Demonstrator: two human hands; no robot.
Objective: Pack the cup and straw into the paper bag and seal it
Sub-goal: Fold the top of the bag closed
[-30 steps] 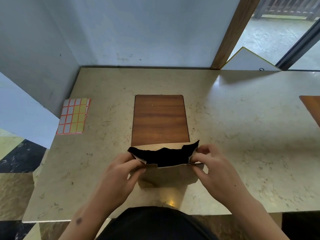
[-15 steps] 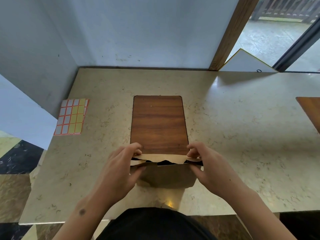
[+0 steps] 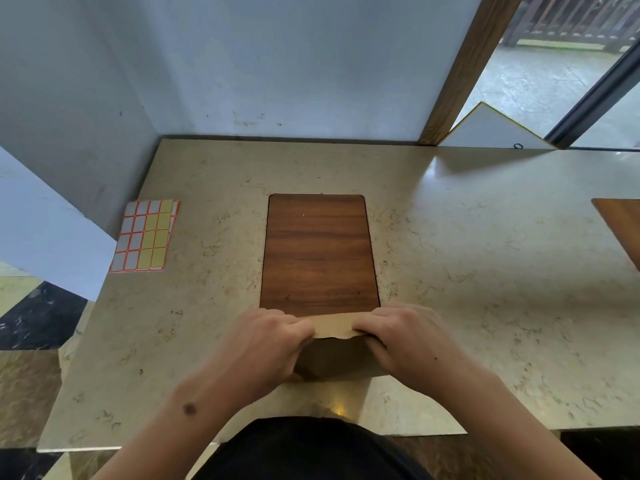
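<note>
A person's left hand point(image 3: 263, 344) and right hand point(image 3: 407, 341) are gripping the top corners of a brown paper bag point(image 3: 334, 358), fingers curled over its folded-down flap, which is lying nearly closed with only a thin dark gap showing beneath its edge. The bag is standing at the near edge of a marble counter point(image 3: 485, 271), just in front of a wooden inlay panel point(image 3: 318, 251). A sheet of yellow and white stickers point(image 3: 145, 235) is lying well apart to the left; the bag's contents are hidden.
</note>
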